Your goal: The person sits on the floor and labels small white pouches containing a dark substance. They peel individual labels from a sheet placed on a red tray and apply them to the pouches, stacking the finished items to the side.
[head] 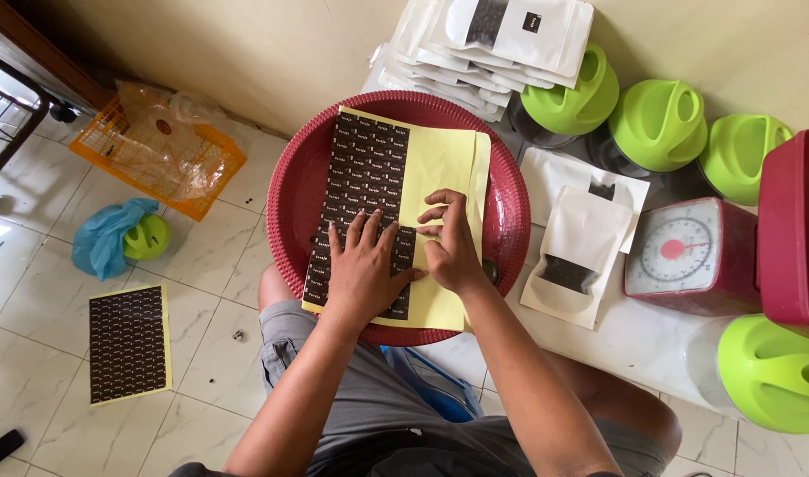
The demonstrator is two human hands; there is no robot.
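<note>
Beside sticker sheet (pixel 382 208): pouches (pixel 574 256), scale (pixel 687 252).

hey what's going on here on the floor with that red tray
A person sits on the tiled floor with a round red tray on their lap. A yellow sticker sheet lies on it, partly covered in small black stickers. The left hand presses flat on the stickers; the right hand picks at the sheet's edge of stickers. White pouches lie nearby.

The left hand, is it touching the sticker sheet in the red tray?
Touching. In the head view the left hand lies flat with fingers spread on the dark stickers of the sticker sheet, which lies in the red tray; no gap shows.
</note>
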